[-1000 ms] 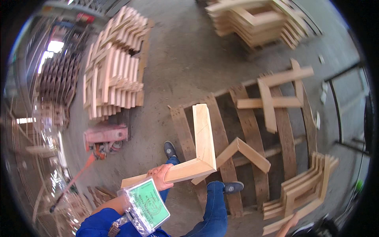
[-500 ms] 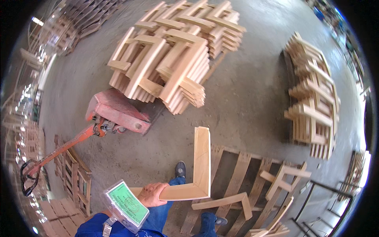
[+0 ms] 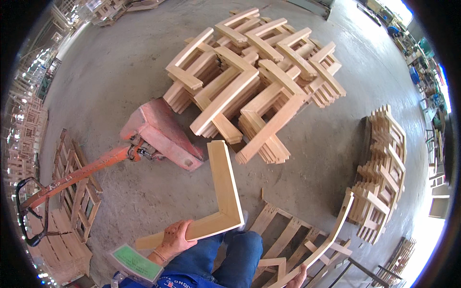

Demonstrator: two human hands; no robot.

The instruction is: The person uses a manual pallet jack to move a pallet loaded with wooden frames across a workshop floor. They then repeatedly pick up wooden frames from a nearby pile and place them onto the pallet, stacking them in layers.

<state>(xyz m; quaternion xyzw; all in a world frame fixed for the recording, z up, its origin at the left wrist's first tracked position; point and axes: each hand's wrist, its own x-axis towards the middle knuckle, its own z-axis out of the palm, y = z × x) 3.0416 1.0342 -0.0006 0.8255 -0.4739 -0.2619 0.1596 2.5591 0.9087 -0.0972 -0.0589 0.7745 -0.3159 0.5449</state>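
Observation:
My left hand (image 3: 175,238) is closed around one arm of an L-shaped wooden frame piece (image 3: 225,189). The piece's mitred corner points right, and its other arm reaches up and away from me. At the lower right, my right hand (image 3: 297,278) grips a long pale wooden piece (image 3: 331,237) that looks curved in this view; its near end runs out of the picture. Under and beside it lies a slatted pallet (image 3: 287,236) with another angled wooden piece (image 3: 273,262) on it.
Ahead stands a big stack of interlocked L-shaped wooden pieces (image 3: 230,96), with a red pallet jack (image 3: 158,129) at its near left. A second stack (image 3: 384,173) is at the right. Wooden pallets (image 3: 79,192) lie at the left; a dark metal frame (image 3: 365,271) is at the lower right.
My right hand has come into view, gripping a long wooden piece raised from the pallet area. My left hand still holds its L-shaped piece, and the view has shifted.

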